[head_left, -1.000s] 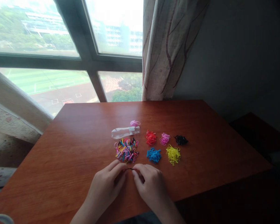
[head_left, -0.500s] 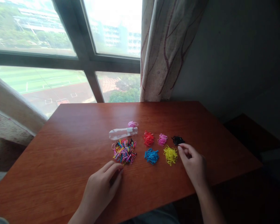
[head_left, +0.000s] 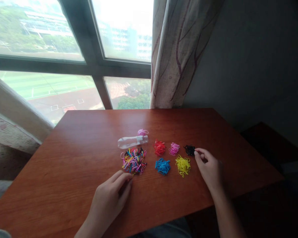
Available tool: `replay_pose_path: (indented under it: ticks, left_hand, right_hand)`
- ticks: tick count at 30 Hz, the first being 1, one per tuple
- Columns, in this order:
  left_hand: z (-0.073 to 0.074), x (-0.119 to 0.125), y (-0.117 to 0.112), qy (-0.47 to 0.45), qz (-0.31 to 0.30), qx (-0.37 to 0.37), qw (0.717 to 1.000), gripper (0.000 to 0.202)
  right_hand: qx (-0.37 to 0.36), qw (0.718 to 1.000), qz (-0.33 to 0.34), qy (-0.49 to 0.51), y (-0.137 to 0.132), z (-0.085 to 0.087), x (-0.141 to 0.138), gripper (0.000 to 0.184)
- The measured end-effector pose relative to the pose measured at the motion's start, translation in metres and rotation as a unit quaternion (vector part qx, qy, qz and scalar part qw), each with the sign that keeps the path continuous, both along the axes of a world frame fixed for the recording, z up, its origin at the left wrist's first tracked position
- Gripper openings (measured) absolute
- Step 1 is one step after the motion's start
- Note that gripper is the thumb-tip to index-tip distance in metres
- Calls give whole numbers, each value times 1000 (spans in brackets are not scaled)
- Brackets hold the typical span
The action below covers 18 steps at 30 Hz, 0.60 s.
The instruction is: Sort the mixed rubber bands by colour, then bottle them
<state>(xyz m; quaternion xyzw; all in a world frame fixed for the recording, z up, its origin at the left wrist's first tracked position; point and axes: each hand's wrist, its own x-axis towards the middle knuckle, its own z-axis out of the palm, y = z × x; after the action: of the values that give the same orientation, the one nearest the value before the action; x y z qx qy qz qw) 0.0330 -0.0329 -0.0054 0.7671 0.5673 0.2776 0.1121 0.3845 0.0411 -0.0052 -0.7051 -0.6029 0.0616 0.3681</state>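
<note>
A pile of mixed-colour rubber bands (head_left: 134, 161) lies on the wooden table (head_left: 89, 145). My left hand (head_left: 111, 195) rests at its near edge, thumb and fingers pinched together; what is between them is too small to make out. Sorted rubber bands lie to the right in separate heaps: red (head_left: 159, 147), pink (head_left: 174, 149), blue (head_left: 162, 166) and yellow (head_left: 183, 165). At the far right of these is a small heap of black rubber bands (head_left: 189, 150). My right hand (head_left: 208, 168) touches its right side, thumb and forefinger closed on a black band there.
Behind the mixed pile a clear plastic bottle (head_left: 130, 142) lies on its side, with a pink looped item (head_left: 142, 132) beside its neck. A rounded rim (head_left: 0, 233) shows at the bottom left corner. Window and curtain (head_left: 173, 66) stand beyond the table.
My right hand has shifted slightly right and away from me along the black heap. My left hand keeps its place by the mixed pile. The whole view has moved a little.
</note>
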Motion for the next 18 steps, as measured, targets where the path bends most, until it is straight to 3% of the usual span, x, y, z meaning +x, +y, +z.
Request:
replay_pose_path:
  ticks: [5,12,18]
  left_hand:
    - [3,2,1,-13,36,-15,999,16]
    - [5,4,2,21,70,-23,997,18]
    - [5,4,1,30,66,-28,997,18]
  right_hand:
    - [31,995,92,21,-28,7,-46,25]
    - [10,968,244,54,-63,-3,-124,18]
    - [-19,956,286,60,-70,-6,-143,18]
